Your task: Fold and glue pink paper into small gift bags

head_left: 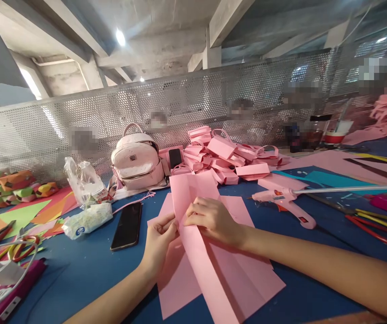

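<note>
A long sheet of pink paper (207, 274), folded lengthwise, lies at a slant in front of me. My left hand (161, 236) pinches its left edge between thumb and fingers. On top of the same sheet rests my right hand (213, 220), fingers curled and pressed together at the fold. Beneath it, more flat pink sheets (176, 283) are spread on the blue table. Just behind my hands is a heap of folded pink paper pieces (222, 153), some with looped strips.
A black phone (126, 226), a tissue pack (88, 220) and a pale pink backpack (135, 159) stand left of the paper. Right are a pink glue gun (284, 202) and scissors (375, 220). A purple power strip (18, 292) sits front left. Behind runs a perforated metal screen (186, 99).
</note>
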Action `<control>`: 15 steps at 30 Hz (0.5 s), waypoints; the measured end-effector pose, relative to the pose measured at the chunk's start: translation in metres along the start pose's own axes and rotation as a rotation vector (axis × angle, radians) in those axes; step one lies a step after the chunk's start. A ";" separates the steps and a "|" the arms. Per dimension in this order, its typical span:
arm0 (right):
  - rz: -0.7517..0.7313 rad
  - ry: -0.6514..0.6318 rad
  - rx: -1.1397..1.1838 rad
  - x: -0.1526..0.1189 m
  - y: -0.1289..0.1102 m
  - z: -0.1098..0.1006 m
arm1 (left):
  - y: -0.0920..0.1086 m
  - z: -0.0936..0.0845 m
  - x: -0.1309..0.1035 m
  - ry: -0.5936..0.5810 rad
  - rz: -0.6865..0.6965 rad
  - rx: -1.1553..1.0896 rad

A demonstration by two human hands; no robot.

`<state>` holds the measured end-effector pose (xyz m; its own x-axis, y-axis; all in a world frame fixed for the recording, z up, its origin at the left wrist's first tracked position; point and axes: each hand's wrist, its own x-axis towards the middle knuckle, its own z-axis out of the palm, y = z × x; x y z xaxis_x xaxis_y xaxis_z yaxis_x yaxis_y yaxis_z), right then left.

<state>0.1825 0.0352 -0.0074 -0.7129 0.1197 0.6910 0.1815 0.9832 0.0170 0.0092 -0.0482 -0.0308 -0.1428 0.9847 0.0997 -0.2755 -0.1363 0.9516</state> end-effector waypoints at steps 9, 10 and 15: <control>-0.022 0.014 -0.014 -0.003 -0.002 0.002 | 0.004 0.003 -0.001 -0.106 0.000 -0.043; -0.024 0.009 -0.011 -0.003 -0.003 0.003 | 0.005 0.003 -0.002 -0.112 -0.002 -0.039; 0.039 0.045 0.034 -0.005 -0.002 0.007 | 0.003 0.004 -0.003 -0.120 0.018 -0.010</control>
<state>0.1811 0.0339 -0.0159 -0.6748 0.1521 0.7221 0.1847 0.9822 -0.0343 0.0130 -0.0508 -0.0269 -0.0331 0.9880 0.1509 -0.2830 -0.1540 0.9467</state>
